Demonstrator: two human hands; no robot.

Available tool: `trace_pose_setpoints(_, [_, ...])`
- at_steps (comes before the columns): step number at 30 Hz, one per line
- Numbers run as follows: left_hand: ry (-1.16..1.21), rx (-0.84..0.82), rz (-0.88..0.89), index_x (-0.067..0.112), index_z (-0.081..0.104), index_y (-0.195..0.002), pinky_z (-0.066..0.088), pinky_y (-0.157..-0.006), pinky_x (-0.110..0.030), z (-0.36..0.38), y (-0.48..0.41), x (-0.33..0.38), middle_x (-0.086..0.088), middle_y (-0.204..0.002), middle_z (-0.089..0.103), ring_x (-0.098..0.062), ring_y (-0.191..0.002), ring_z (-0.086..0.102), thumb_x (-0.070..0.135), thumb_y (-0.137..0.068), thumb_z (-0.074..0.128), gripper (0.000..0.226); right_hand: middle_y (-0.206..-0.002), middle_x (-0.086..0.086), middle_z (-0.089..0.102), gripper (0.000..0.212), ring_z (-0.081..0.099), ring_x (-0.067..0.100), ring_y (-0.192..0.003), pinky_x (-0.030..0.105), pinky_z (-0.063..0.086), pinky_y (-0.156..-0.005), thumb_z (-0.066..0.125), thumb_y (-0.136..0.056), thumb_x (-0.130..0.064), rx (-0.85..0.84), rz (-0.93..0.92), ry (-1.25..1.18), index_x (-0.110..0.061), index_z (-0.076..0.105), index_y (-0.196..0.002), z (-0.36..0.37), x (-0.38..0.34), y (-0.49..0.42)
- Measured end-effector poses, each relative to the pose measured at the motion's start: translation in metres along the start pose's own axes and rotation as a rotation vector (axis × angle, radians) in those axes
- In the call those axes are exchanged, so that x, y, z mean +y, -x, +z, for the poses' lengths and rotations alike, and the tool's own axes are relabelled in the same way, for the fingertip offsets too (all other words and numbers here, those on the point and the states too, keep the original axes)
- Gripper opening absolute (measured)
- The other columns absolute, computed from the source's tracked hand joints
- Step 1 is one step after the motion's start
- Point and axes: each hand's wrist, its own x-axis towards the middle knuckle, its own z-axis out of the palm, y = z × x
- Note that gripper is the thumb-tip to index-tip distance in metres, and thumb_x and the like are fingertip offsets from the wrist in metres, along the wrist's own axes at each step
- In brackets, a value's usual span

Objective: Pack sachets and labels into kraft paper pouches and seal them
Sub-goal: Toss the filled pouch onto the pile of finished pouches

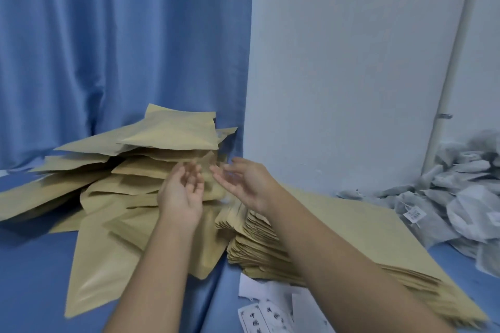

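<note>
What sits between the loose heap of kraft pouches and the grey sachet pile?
A neat stack of flat kraft pouches, seen in the head view; the right forearm crosses over it.

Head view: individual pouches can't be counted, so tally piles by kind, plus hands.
Kraft pouch piles: 2 (loose heap, neat stack)
Sachet heap: 1
Label pile: 1
Hands: 2 (left hand, right hand)
Total: 6

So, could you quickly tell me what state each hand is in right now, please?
Left hand: open, fingers relaxed, holding nothing.
Right hand: open, fingers loosely spread, holding nothing.
</note>
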Motion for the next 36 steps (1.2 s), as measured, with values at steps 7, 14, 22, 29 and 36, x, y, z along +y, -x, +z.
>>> trace_pose_setpoints(7, [-0.217,-0.050,-0.172,0.015,0.063,-0.086,0.039,-0.043,-0.014,0.021,0.081,-0.082,0.004,-0.067,0.066,-0.005,-0.049,0.055,0.010,-0.095,0.044,0.021,-0.129,0.008,0.060,0.037,0.054,0.022,-0.120,0.027,0.038,-0.100,0.053,-0.090,-0.010,0.294,-0.233,1.475,-0.009,0.058,-0.126,-0.096,-0.009,0.078])
trace_pose_setpoints(14, [-0.137,-0.001,-0.268,0.008,0.057,-0.076,0.028,-0.041,-0.017,0.006,0.144,-0.158,0.002,-0.044,0.047,-0.008,-0.036,0.037,0.011,-0.091,0.036,0.026,-0.106,0.010,0.066,0.051,0.059,0.030,-0.103,0.033,0.036,-0.071,0.041,-0.092,-0.061,0.279,-0.143,2.103,-0.014,0.059,-0.103,-0.167,-0.016,0.138])
trace_pose_setpoints(22, [-0.277,0.250,-0.250,0.011,0.053,-0.073,0.028,-0.044,-0.021,-0.013,0.157,-0.170,-0.003,-0.056,0.054,-0.015,-0.047,0.044,0.025,-0.091,0.034,0.030,-0.112,0.006,0.066,0.034,0.060,0.028,-0.101,0.036,0.044,-0.080,0.040,-0.096,-0.014,0.347,-0.438,2.063,-0.015,0.052,-0.127,-0.189,-0.009,0.166])
trace_pose_setpoints(29, [-0.476,-0.009,-0.381,0.019,0.059,-0.093,0.054,-0.058,-0.037,0.001,0.151,-0.140,-0.009,-0.087,0.065,-0.026,-0.076,0.062,0.043,-0.092,0.045,0.028,-0.090,0.005,0.073,0.027,0.066,0.025,-0.099,0.050,0.033,-0.103,0.066,-0.066,0.017,0.554,-0.945,1.638,-0.006,0.072,-0.078,-0.199,0.000,0.185])
trace_pose_setpoints(36, [-0.835,-0.109,0.242,0.020,0.058,-0.123,0.050,-0.079,-0.028,0.010,0.157,-0.135,0.004,-0.112,0.065,-0.016,-0.102,0.059,0.000,-0.094,0.036,0.041,-0.142,-0.012,0.034,0.072,0.024,0.007,-0.141,0.024,0.004,-0.118,0.037,-0.073,0.026,0.568,-0.750,1.478,-0.015,0.059,-0.127,-0.190,0.004,0.191])
